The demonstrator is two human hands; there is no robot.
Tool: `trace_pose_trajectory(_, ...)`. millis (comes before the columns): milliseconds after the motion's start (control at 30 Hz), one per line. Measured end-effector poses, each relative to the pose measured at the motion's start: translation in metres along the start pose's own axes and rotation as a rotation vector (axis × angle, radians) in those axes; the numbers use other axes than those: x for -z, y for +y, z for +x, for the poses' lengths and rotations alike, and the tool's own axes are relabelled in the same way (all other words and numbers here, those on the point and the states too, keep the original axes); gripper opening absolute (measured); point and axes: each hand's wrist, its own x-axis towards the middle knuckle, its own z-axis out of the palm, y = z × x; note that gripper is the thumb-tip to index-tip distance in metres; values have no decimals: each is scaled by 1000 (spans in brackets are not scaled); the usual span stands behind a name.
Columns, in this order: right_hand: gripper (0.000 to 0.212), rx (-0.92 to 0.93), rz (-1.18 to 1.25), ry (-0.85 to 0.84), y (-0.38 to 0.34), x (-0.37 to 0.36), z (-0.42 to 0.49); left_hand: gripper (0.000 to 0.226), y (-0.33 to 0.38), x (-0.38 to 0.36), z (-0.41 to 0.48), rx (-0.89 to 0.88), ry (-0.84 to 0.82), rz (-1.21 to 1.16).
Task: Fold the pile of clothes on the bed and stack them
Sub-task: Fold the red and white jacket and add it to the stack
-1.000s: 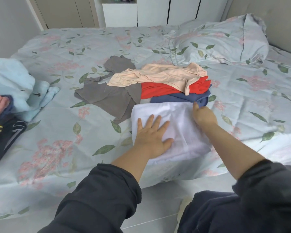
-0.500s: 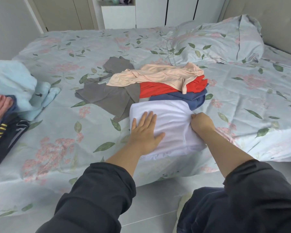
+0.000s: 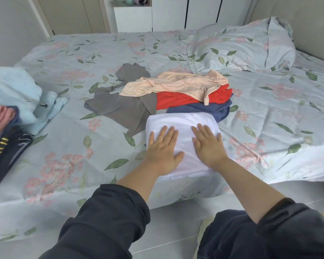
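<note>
Both hands lie flat with fingers straight: left hand (image 3: pixel 163 148) and right hand (image 3: pixel 209 146) press side by side on the folded white garment (image 3: pixel 181 120), at the near edge of the bed (image 3: pixel 79 146). Just beyond it is the unfolded pile: blue garment (image 3: pixel 204 108) touching the white one's far edge, red garment (image 3: pixel 172 100) on the blue, beige garment (image 3: pixel 176 85) draped on top, grey garment (image 3: pixel 123 107) spread to their left. At the left edge, a light blue garment (image 3: pixel 13 90) sits beside what looks like a folded stack (image 3: pixel 6 150), partly cut off. Pillow (image 3: pixel 247 45) far right.
</note>
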Motion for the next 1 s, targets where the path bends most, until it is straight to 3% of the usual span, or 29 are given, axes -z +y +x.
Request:
trace_pose_trajectory(100,54,-160,32,-31,23,-1,6,58,-3,0,-2,31,31,-126)
trace_pose_trajectory(267,63,-222,128,-50,28,2,9,58,-3,-2,-4,73,27,-122)
trace_pose_trajectory(433,66,-357,439,147,23,14,10,70,1,0,-3,77,-49,-22)
trace_pose_trajectory(500,69,-487,602,66,26,25,15,71,2,0,-2,80,-60,1)
trace_pose_trajectory(633,69,-620,765,-286,35,49,22,70,2,-2,-2,73,-30,1)
trace_pose_trajectory(800,54,-696,970,-507,29,61,11,69,-6,-2,-7,40,19,-63)
trace_pose_trajectory(900,34,-652,1106,-464,11,72,7,71,-12,4,-8,55,18,-172)
trace_pose_trajectory(1000,10,-570,1185,-395,-22,95,7,79,-21,12,-15,191,78,-436)
